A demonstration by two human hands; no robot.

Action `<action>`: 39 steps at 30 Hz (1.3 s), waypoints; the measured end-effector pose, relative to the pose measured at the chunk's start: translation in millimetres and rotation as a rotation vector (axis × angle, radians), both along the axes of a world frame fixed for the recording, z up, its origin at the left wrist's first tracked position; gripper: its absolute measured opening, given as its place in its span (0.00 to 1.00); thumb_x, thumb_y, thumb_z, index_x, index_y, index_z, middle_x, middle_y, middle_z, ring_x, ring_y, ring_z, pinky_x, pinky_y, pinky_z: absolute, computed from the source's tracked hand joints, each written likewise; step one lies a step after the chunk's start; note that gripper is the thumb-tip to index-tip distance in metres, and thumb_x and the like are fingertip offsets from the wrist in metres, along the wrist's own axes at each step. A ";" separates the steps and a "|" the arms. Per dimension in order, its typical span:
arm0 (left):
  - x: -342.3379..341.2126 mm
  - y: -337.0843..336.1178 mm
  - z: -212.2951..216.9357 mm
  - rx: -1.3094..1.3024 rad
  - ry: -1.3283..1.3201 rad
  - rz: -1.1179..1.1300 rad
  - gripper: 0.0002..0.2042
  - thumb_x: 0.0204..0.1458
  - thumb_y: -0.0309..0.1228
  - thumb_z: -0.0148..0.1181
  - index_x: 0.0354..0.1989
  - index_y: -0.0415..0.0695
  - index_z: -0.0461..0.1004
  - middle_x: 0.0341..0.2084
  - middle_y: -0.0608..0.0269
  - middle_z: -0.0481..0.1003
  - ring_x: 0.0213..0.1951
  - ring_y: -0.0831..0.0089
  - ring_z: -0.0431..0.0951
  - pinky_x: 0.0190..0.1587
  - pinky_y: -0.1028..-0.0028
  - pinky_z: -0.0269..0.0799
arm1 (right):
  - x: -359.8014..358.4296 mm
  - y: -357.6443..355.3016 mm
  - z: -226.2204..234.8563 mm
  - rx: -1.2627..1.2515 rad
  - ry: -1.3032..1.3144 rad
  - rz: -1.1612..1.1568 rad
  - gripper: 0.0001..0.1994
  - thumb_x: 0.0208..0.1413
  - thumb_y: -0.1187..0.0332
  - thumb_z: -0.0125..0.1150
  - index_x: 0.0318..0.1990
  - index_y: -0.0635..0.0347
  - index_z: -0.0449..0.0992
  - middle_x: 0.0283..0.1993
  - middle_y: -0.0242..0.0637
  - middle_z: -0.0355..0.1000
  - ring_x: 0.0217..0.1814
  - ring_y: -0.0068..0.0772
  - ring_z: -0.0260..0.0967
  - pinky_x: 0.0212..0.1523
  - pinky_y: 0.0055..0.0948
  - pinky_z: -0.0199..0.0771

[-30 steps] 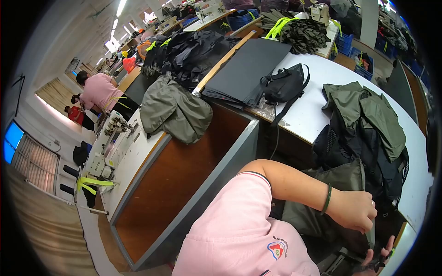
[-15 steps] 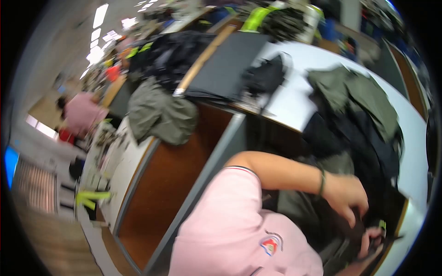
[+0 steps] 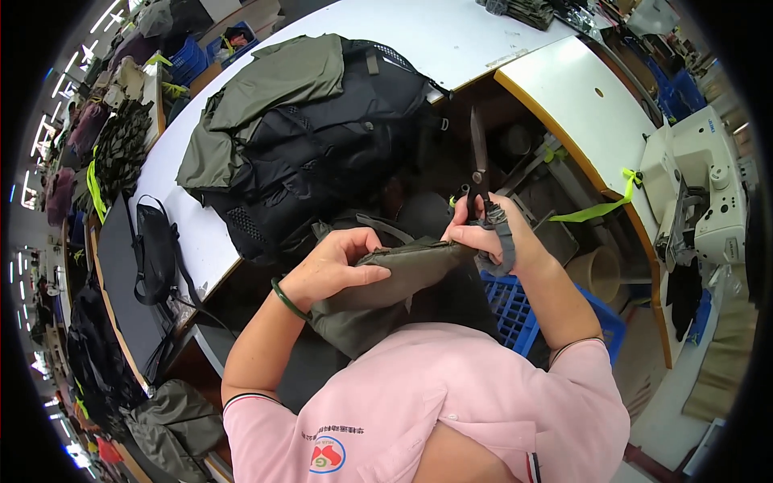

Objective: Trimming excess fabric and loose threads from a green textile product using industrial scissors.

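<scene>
The olive fabric piece [image 3: 378, 294] is held up in front of the person's chest, above the gap between the benches, stretched between both hands so that its upper edge runs taut and level. The left hand [image 3: 338, 266] is closed over the left part of that edge, thumb on the near face and fingers folded over the top, which keeps the cloth from sagging. The right hand [image 3: 491, 237] pinches the right end of the same edge and at the same time grips a pair of scissors [image 3: 478, 173], whose closed blades point up and away; judging by this, the tool is kept in the palm, ready, while the fingers handle the cloth. A green bangle [image 3: 283, 296] sits on the left wrist. On the far white bench [image 3: 451, 40] lies a heap of black and olive garments [image 3: 314, 137], close enough to reach. A blue crate [image 3: 515, 318] stands below the right forearm, and a white sewing machine [image 3: 708, 193] is at the far right.
</scene>
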State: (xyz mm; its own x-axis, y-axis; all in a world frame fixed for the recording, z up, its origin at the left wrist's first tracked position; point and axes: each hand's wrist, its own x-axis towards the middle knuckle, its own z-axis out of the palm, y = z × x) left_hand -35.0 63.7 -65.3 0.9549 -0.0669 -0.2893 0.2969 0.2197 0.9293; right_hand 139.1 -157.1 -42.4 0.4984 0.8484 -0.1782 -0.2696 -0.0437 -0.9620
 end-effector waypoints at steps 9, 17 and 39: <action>12.8 -11.8 -3.5 0.039 0.029 -0.037 0.09 0.50 0.23 0.67 0.31 0.43 0.70 0.29 0.75 0.74 0.31 0.88 0.70 0.35 0.83 0.67 | 2.6 11.2 16.5 -0.100 -0.399 0.242 0.11 0.48 0.78 0.69 0.35 0.62 0.70 0.35 0.33 0.75 0.37 0.19 0.71 0.40 0.22 0.72; 19.7 -1.2 -8.7 -0.066 0.065 -0.100 0.09 0.50 0.22 0.67 0.31 0.43 0.70 0.27 0.76 0.71 0.30 0.88 0.69 0.34 0.83 0.66 | 14.5 -15.6 18.7 -0.124 -0.645 0.072 0.10 0.49 0.77 0.68 0.33 0.62 0.71 0.30 0.30 0.71 0.32 0.18 0.68 0.35 0.21 0.70; 26.9 1.5 -6.1 -0.115 0.153 -0.303 0.10 0.45 0.24 0.67 0.26 0.45 0.69 0.22 0.79 0.65 0.27 0.87 0.64 0.33 0.82 0.60 | 67.2 -43.4 43.7 -0.166 -1.667 0.492 0.15 0.33 0.73 0.70 0.31 0.60 0.71 0.31 0.39 0.69 0.38 0.44 0.70 0.38 0.37 0.74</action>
